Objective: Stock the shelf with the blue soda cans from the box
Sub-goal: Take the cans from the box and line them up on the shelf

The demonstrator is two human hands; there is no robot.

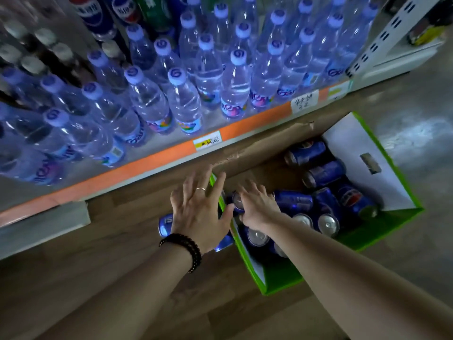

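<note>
A green cardboard box [282, 276] stands on the floor below the shelf, holding several blue soda cans [326, 173], some lying and some upright. My left hand [198, 212], with a ring and a dark bead bracelet, lies with fingers spread straight over a blue can [165, 225] lying just outside the box's left wall. My right hand [259, 207] reaches into the box's left end, fingers stretched forward over the cans, beside a can [237, 201] whose silver top faces me. Whether either hand actually holds a can is hidden.
The shelf [157, 163] with an orange price strip carries rows of clear water bottles [183, 104]; dark cola bottles [93, 18] stand behind at the upper left. A brown cardboard flap [264, 148] lies between shelf and box. A white shelf upright [392, 33] rises at right. The floor is wood-patterned.
</note>
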